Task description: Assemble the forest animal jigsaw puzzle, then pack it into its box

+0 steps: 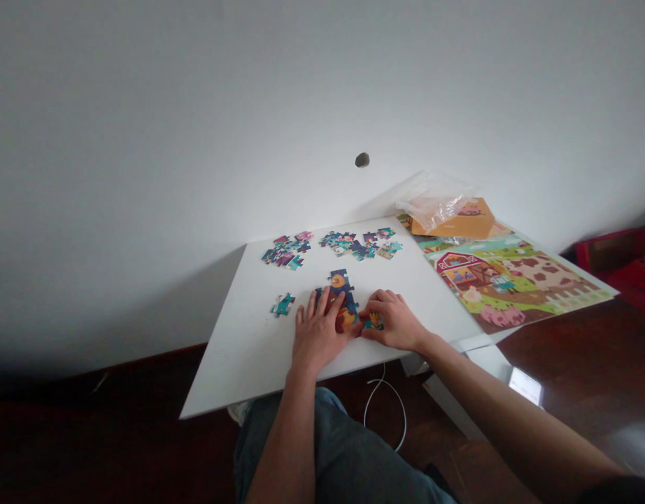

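A partly joined jigsaw puzzle (339, 281) in dark blue, red and orange lies near the front of the white table. My left hand (318, 332) rests flat on it with fingers spread, covering its left part. At its lower right edge, my right hand (392, 319) pinches a teal and yellow puzzle piece (373, 320), fingers bent over it. The piece sits right beside the joined part; whether the two interlock is hidden by my fingers. Left of my left hand lies a loose teal puzzle piece (283, 305).
Loose pieces form a left pile (287, 252) and a right pile (360, 245) toward the wall (196, 126). On the right lie a farm picture sheet (511, 280), an orange card (459, 222) and a clear plastic bag (432, 203). A phone (526, 386) and white cable (404, 413) are lower.
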### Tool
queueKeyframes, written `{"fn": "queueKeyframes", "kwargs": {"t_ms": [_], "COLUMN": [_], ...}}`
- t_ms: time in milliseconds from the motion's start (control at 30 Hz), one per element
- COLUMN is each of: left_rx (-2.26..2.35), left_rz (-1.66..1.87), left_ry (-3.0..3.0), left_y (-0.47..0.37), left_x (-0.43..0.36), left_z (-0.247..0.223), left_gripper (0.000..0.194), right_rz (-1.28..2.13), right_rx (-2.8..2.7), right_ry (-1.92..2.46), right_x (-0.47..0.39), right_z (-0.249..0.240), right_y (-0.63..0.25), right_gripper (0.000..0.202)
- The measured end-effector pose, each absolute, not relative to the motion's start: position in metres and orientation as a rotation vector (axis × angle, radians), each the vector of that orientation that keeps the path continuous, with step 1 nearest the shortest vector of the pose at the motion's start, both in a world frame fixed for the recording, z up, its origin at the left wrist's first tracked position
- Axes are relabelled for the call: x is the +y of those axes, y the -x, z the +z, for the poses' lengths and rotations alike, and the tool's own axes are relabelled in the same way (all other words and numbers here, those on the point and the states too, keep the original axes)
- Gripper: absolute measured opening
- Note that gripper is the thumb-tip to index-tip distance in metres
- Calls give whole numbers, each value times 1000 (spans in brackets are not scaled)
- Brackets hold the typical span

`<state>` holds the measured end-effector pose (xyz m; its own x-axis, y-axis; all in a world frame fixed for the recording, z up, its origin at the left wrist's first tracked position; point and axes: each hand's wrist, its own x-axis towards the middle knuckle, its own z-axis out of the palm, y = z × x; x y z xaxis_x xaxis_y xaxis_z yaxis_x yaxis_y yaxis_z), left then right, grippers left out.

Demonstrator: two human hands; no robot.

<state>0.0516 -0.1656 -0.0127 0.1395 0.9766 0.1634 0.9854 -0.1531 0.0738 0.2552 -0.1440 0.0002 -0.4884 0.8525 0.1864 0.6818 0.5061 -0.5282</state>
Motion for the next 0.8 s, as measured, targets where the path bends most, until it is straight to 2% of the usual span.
{"fn": "queueKeyframes", "kwargs": {"t_ms": [800], "left_rx": [-2015], "left_rz": [-246], "left_ry": [2348], "left_y": [-51], "left_x": [-168], "left_z": [-10], "left_gripper": [65], "right_rz": [523], "right_rx": [-2410], "right_ry": [1165], "right_x": [-142], "right_z": [-1], "right_y": [-261], "right_gripper": [32]}}
